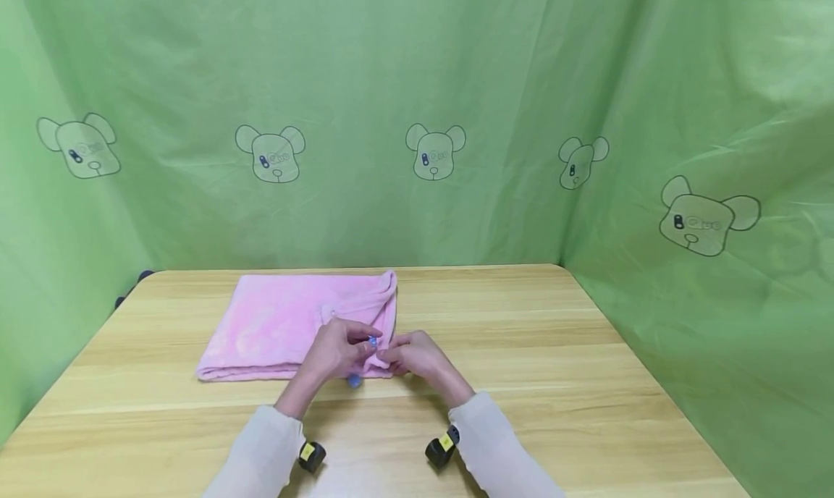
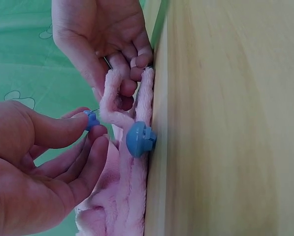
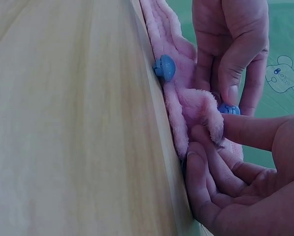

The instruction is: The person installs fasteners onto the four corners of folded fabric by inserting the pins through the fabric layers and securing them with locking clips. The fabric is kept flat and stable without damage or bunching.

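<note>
At the bottom of the head view, two pale sleeves (image 1: 257,451) enter, with black wrist devices (image 1: 311,456) beside the cuffs. Just above, at bottom centre, a loose blue piece (image 1: 354,380), domed in the wrist views, lies on the wooden table (image 1: 521,411) at the near edge of a folded pink cloth (image 1: 274,324). At the cloth's lower right corner, the left hand (image 1: 335,347) pinches a second blue piece (image 1: 373,341) between thumb and fingers, while the right hand (image 1: 417,355), fingers curled, grips the raised edge of the cloth. The cloth fills the centre-left; beyond it hangs a green curtain (image 1: 352,216) printed with bear heads. A slack grip could let the raised edge slip; a thin dark line at the held piece, if a pin, could prick the nearby right fingers should the hands misalign; a nudge could roll the domed piece. The held piece is largely covered by fingers, the line's nature is unclear, the cloth's inner layers are hidden, and both forearms are cut off below.
</note>
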Action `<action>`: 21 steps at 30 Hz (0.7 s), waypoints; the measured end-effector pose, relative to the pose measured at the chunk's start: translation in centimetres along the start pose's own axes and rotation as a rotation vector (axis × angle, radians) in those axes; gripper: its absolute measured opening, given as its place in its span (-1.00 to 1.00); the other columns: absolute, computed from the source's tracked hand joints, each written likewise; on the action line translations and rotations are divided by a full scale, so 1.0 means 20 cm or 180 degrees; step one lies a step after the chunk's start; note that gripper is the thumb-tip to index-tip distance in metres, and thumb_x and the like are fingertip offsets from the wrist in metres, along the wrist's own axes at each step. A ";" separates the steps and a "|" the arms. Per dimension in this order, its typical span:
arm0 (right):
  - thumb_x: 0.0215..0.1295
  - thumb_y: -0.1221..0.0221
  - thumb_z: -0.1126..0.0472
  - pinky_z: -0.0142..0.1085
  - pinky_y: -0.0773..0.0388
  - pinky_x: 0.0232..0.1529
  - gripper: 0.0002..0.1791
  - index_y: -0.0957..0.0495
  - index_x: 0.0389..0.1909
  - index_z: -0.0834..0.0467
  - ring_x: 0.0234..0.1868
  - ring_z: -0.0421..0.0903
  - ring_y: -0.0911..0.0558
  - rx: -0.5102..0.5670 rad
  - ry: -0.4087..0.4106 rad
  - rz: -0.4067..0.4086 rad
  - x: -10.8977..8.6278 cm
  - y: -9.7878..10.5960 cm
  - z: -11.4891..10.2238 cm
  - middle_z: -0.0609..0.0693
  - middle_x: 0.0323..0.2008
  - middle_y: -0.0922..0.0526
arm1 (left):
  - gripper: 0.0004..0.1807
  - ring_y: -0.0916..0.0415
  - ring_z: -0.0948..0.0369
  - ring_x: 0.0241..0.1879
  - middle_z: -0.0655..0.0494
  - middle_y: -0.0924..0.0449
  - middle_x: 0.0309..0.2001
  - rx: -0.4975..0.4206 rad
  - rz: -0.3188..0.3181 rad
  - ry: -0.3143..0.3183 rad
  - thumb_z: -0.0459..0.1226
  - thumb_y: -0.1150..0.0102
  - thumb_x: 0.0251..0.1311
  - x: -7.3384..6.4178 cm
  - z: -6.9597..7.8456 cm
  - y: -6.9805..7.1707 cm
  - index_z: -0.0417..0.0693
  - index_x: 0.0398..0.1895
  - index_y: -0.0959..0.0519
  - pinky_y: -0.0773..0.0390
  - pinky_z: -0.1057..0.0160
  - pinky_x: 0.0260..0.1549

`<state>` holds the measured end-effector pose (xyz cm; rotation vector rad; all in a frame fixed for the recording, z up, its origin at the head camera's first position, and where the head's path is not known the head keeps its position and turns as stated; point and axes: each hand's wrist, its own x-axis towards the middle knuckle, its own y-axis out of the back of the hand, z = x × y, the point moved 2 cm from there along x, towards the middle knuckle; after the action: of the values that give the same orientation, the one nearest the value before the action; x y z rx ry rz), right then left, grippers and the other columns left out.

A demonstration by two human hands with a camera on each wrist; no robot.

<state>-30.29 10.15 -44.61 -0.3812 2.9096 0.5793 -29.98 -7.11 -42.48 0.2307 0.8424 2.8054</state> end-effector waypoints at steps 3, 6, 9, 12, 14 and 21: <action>0.21 -0.33 0.24 -0.28 -0.66 -0.27 -0.83 -0.70 -0.32 0.30 -0.42 -0.16 -0.66 0.0004 0.0002 -0.0005 0.00 0.00 0.00 0.00 -0.45 -0.72 | -0.77 -0.72 0.12 -0.18 -0.05 -0.79 -0.15 -0.0056 0.0007 0.0018 -0.40 -0.35 0.18 0.00 0.01 -0.01 -0.04 -0.10 -0.77 -0.61 0.29 -0.36; 0.22 -0.32 0.26 -0.28 -0.66 -0.26 -0.83 -0.70 -0.29 0.31 -0.41 -0.15 -0.66 0.0037 0.0002 -0.0016 0.00 0.00 0.00 0.01 -0.43 -0.73 | -0.77 -0.74 0.07 -0.17 -0.08 -0.79 -0.15 -0.0138 -0.0002 0.0013 -0.42 -0.35 0.18 -0.01 0.02 -0.01 -0.06 -0.10 -0.77 -0.63 0.29 -0.39; 0.22 -0.31 0.28 -0.28 -0.67 -0.26 -0.82 -0.71 -0.25 0.33 -0.40 -0.15 -0.66 0.0069 0.0018 -0.0023 0.00 0.00 0.00 0.03 -0.40 -0.73 | -0.75 -0.74 0.05 -0.17 -0.11 -0.79 -0.15 -0.0204 -0.0022 -0.0006 -0.45 -0.32 0.17 -0.01 0.03 -0.02 -0.09 -0.10 -0.76 -0.65 0.27 -0.40; 0.20 -0.31 0.29 -0.27 -0.67 -0.25 -0.82 -0.71 -0.23 0.33 -0.39 -0.15 -0.66 0.0095 0.0022 -0.0027 0.00 0.00 0.00 0.03 -0.39 -0.74 | -0.75 -0.73 0.08 -0.22 -0.09 -0.78 -0.20 -0.0195 -0.0025 -0.0009 -0.46 -0.32 0.14 -0.02 0.03 -0.03 -0.11 -0.10 -0.76 -0.66 0.26 -0.38; 0.20 -0.30 0.30 -0.27 -0.68 -0.24 -0.82 -0.71 -0.24 0.33 -0.39 -0.15 -0.66 0.0115 0.0014 -0.0037 -0.01 0.01 0.00 0.03 -0.39 -0.73 | -0.76 -0.71 0.12 -0.26 -0.04 -0.78 -0.27 -0.0136 0.0007 -0.0039 -0.46 -0.34 0.12 -0.02 0.03 -0.03 -0.14 -0.13 -0.75 -0.65 0.26 -0.34; 0.33 -0.20 0.25 -0.28 -0.69 -0.19 -0.77 -0.69 -0.19 0.35 -0.34 -0.15 -0.66 0.0183 -0.0027 -0.0117 -0.01 0.02 -0.01 0.07 -0.33 -0.74 | -0.81 -0.64 0.21 -0.36 0.06 -0.73 -0.40 -0.0091 0.0061 -0.0042 -0.47 -0.37 0.09 -0.01 0.03 -0.03 -0.22 -0.20 -0.72 -0.63 0.26 -0.34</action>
<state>-30.23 10.38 -44.29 -0.4225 2.8973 0.4895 -29.65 -6.34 -42.36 0.2540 0.8009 2.8283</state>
